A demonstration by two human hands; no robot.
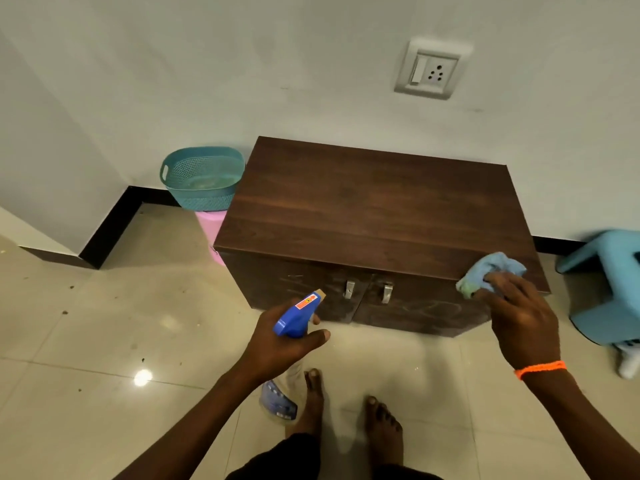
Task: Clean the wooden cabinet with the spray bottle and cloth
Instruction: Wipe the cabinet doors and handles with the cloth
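Note:
A low dark wooden cabinet [374, 209] stands against the wall, with two doors and two metal handles [367, 291] on its dusty front. My left hand [282, 344] grips a clear spray bottle with a blue trigger head [298, 315], its nozzle pointing toward the left door. My right hand [519, 320] holds a light blue cloth [491, 271] bunched at the front right corner of the cabinet top, touching the edge.
A teal perforated basket [202, 178] sits on a pink stool [211, 233] to the cabinet's left. A light blue plastic stool [609, 289] stands at the right. A wall socket [431, 69] is above. My bare feet [349, 410] stand on the glossy, speckled tiled floor.

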